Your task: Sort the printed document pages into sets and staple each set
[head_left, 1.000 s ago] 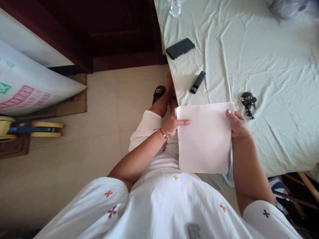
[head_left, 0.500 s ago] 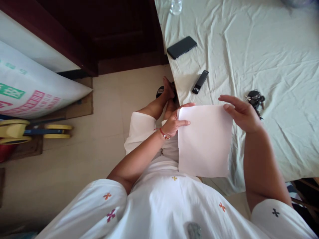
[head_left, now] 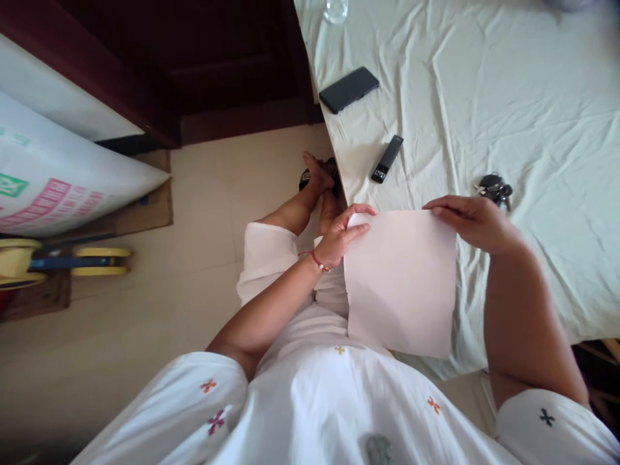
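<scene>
A blank, pale sheet of paper [head_left: 401, 284] hangs in front of my body, above my lap and over the table's edge. My left hand [head_left: 341, 236] pinches its upper left corner, thumb on the near face and fingers behind. At the upper right corner, my right hand [head_left: 472, 219] has closed thumb and fingers on the paper's top edge. A red string bracelet [head_left: 320, 261] circles my left wrist. Beyond the sheet, a bunch of keys [head_left: 495, 187] and a slim black device with a small display [head_left: 387, 159] lie on the cloth.
A pale, wrinkled cloth [head_left: 533, 110] covers the table. On it lie a black phone [head_left: 349, 89] and, at the far edge, a clear bottle [head_left: 336, 10]. Leftward on the floor are a large printed sack [head_left: 87, 174] and a yellow wheeled thing [head_left: 99, 261].
My right hand has gone from fingers raised and apart to gripping the sheet's upper right corner. The sheet now sits slightly lower and flatter. The whole view has shifted a little.
</scene>
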`<state>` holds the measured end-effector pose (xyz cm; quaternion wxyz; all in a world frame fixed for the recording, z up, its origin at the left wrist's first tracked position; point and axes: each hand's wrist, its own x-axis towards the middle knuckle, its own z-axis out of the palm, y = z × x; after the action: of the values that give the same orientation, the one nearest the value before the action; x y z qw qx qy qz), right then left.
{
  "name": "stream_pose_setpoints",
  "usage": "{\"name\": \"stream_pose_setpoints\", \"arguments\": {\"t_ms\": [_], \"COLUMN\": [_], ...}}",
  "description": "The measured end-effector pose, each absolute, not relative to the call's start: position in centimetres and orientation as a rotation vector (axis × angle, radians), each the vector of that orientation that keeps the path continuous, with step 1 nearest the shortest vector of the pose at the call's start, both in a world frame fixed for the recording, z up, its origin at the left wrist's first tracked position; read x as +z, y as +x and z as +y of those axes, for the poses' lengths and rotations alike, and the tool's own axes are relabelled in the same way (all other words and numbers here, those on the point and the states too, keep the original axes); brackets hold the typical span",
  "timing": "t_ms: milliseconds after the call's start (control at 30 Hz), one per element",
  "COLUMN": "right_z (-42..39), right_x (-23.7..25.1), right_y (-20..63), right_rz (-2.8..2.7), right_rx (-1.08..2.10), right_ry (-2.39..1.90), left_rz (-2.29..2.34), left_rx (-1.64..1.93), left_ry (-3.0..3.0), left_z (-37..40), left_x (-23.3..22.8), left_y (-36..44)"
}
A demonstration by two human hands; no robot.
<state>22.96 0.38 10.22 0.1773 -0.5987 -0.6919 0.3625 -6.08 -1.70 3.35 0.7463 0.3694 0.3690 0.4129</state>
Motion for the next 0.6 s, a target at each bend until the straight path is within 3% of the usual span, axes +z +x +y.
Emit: {"name": "stream_pose_setpoints", "arguments": {"t_ms": [167,300,600], "right_z": [-1.5,-3.4,-6.5], "right_x": [7.4,5.6,4.2], "right_y": [22.7,22.5,21.2], "right_rz": [-1.247,-0.977,-1.112], "right_rx": [1.287,1.48,1.265], "right_ry": [-1.651,-1.641,-1.729], "left_rz": [0.921,0.972,1.048], "left_rx": [0.975,1.047,1.032], "left_ry": [0.825,0.802,0.608], "left_z": [-1.4,-1.1,-1.3], "left_x": [3.0,2.6,1.6], "left_y": [-5.6,-5.7,-6.2]}}
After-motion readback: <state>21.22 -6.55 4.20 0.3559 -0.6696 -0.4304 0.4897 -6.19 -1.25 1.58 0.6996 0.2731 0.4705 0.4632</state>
